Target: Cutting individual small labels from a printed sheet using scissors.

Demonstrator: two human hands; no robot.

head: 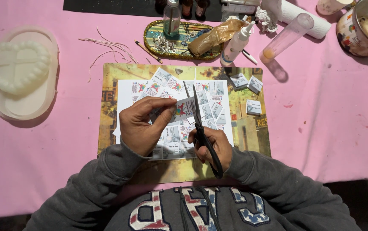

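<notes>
A: Head view. Landmark is the printed yellow mat [120,77] on the pink tablecloth [329,128]. State of the hands?

B: Left hand [139,126] over the mat's middle, thumb and fingers pinched together on a small printed label [185,108]. Right hand [214,145] just right of it, closed through the handles of black scissors [199,124]; blades parted, label sitting between them.

A: Under the hands?

B: A white sheet of printed labels [126,92] lies on the mat, partly cut. Three stacks of cut labels [248,92] lie on the mat's upper right part.

A: Containers?

B: Above the mat, an oval decorated tray [152,30] holding a clear glass bottle [171,17], a crumpled brown bag [214,36] and small bits I cannot identify. A white squeeze bottle [236,42] leans at the tray's right edge. Right of that, a clear plastic tube [287,34] lies on its side, an orange residue at its lower end. Far upper right of the mat, an enamel mug [361,25] with a brownish inside; contents unclear.

A: Left of the mat?

B: A white heart-shaped mould [16,64] rests on an oval silicone tray [43,102]. Loose wicks [107,47] lie between it and the decorated tray.
</notes>
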